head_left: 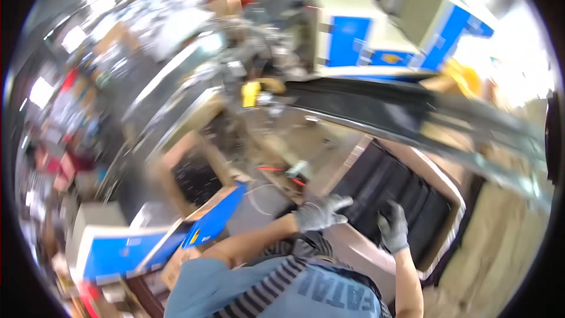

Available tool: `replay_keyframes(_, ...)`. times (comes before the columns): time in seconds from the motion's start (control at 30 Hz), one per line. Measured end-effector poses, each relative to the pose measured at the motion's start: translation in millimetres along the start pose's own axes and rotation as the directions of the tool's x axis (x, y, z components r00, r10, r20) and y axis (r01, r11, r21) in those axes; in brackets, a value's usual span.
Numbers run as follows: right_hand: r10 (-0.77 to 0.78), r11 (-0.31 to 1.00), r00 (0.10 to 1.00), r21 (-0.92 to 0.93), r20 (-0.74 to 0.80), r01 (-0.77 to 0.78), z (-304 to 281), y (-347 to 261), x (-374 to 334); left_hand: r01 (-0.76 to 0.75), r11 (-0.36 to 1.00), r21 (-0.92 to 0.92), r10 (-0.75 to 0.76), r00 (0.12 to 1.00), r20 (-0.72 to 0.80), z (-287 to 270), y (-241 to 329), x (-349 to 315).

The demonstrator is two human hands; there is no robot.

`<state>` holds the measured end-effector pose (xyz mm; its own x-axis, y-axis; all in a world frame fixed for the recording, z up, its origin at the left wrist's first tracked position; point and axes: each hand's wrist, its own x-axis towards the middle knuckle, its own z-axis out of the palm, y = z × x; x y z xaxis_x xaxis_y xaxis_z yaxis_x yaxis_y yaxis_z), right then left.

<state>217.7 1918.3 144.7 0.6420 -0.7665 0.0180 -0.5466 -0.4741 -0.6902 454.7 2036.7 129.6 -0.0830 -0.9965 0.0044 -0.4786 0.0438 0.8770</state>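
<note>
My left hand [322, 212], in a grey-white work glove, reaches across the near left side of a large open carton [456, 203]. Its fingers stretch apart with nothing in them. Over the carton's contents is my right hand [393, 227], gloved the same way, with its fingers loosely bent and apart. Dark fingertips show on that glove. Several long black pieces [385, 179] lie packed side by side in the carton. The right fingers are close over them, and blur hides whether they touch.
A black conveyor belt [365, 103] with metal rails runs beyond the carton. Blue-and-cream cabinets [347, 41] stand at the far right. Left of me are an open box with dark contents [194, 176] and a blue-sided unit [123, 253]. Flattened cardboard [500, 241] lies at the right.
</note>
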Motion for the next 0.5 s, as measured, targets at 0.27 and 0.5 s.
replay_keyframes(0.27,-0.112,0.897,0.915,0.357,-0.387,0.261,-73,-168,29,-0.172,0.751,-0.638,0.163,0.984,-0.073,-89,152,61)
replay_keyframes(0.5,0.207,0.929,0.736,0.365,-0.644,0.059,-166,-170,134,-0.285,0.92,-0.268,0.295,0.956,-0.005,-148,215,191)
